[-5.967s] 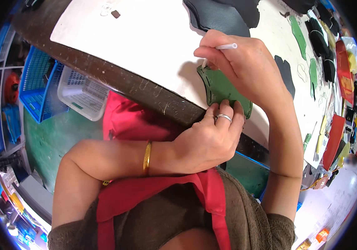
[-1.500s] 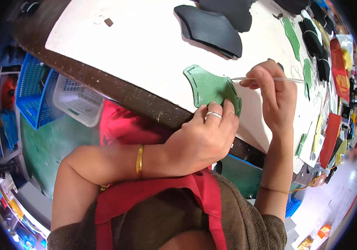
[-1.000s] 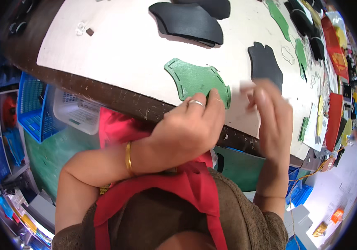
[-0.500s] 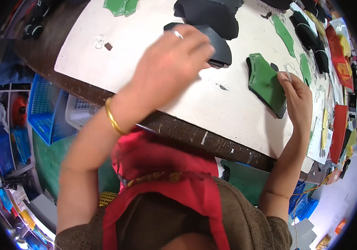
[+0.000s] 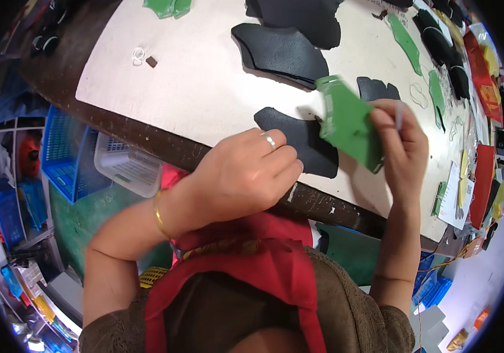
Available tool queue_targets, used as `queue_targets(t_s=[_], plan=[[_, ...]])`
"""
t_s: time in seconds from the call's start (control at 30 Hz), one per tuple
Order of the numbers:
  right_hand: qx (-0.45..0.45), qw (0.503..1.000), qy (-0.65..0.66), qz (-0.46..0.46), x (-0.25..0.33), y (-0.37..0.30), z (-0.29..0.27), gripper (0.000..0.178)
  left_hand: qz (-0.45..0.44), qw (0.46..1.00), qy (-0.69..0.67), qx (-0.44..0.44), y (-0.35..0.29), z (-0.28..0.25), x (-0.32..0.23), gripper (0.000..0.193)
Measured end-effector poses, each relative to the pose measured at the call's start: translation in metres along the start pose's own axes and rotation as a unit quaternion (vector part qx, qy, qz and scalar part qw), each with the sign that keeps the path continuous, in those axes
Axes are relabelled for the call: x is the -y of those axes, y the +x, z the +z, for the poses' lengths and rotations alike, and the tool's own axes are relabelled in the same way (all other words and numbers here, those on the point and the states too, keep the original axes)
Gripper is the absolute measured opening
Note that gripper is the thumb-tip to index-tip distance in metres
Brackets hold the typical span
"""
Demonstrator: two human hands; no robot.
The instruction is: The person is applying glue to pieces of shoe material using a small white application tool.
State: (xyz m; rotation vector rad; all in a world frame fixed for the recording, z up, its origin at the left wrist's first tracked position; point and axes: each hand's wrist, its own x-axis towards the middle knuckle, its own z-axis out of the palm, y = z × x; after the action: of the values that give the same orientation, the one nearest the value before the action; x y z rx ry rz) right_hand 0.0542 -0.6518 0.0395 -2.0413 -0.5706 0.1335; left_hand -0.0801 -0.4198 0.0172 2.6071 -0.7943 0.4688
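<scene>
White worktop (image 5: 205, 88) carries black leather pieces (image 5: 281, 50); right hand (image 5: 402, 147) pinches a green cut piece (image 5: 349, 123), left hand (image 5: 246, 173) curls on a black piece (image 5: 302, 138) at six o'clock.

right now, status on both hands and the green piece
Right hand holds green cut piece, lifted off the table. Left hand rests on black piece. Nothing between them.

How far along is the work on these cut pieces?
Done, apparently: the green piece is off the table, lifted in the right hand with a thin white stick. In hand: the left hand rests on a black piece. Left: more black pieces wait beyond.
</scene>
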Motion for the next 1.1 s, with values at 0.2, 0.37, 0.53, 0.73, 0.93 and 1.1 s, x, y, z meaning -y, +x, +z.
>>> queue_targets(t_s=[0.2, 0.37, 0.53, 0.73, 0.93, 1.1], plan=[[0.124, 0.99, -0.056, -0.042, 0.011, -0.003, 0.041, 0.015, -0.099, 0.983, -0.045, -0.146, -0.023, 0.017, -0.019, 0.021], [0.131, 0.978, -0.138, -0.079, 0.012, -0.003, 0.047, 0.013, -0.121, 0.979, -0.058, -0.155, -0.02, 0.022, -0.022, 0.024], [0.119, 0.976, -0.156, -0.097, 0.008, -0.005, 0.053, 0.012, -0.13, 0.979, -0.064, -0.147, -0.019, 0.025, -0.026, 0.027], [0.186, 0.964, -0.186, -0.029, 0.02, 0.006, 0.038, 0.023, -0.127, 0.988, 0.008, -0.083, -0.005, 0.013, -0.032, 0.029], [0.22, 0.97, -0.094, 0.051, 0.022, 0.005, 0.014, 0.038, -0.108, 0.99, 0.093, -0.001, 0.003, 0.01, -0.029, 0.035], [0.164, 0.978, -0.128, 0.0, 0.012, -0.014, 0.022, 0.036, -0.077, 0.992, 0.1, -0.016, 0.006, 0.009, -0.029, 0.039]])
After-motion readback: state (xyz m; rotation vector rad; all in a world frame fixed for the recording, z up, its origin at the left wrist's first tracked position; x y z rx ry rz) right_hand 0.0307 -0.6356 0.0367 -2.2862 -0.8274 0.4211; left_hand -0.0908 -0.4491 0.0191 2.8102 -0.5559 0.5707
